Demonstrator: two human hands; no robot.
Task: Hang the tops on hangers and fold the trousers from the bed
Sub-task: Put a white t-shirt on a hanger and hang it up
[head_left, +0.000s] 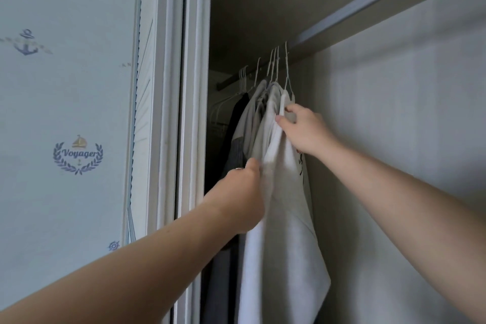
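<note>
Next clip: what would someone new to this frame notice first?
A white top hangs at the right end of a row of clothes on wire hangers inside an open wardrobe. The right hand pinches its shoulder; the left hand sits lower at its front edge, fingers hidden. A Voyager emblem marks the wallpaper at left.

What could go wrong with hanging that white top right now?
The right hand pinches the white top at its shoulder; a tug could slide it off its hanger. The hooks are bunched close on the rail, so neighbouring clothes might get dragged or knocked loose.
</note>
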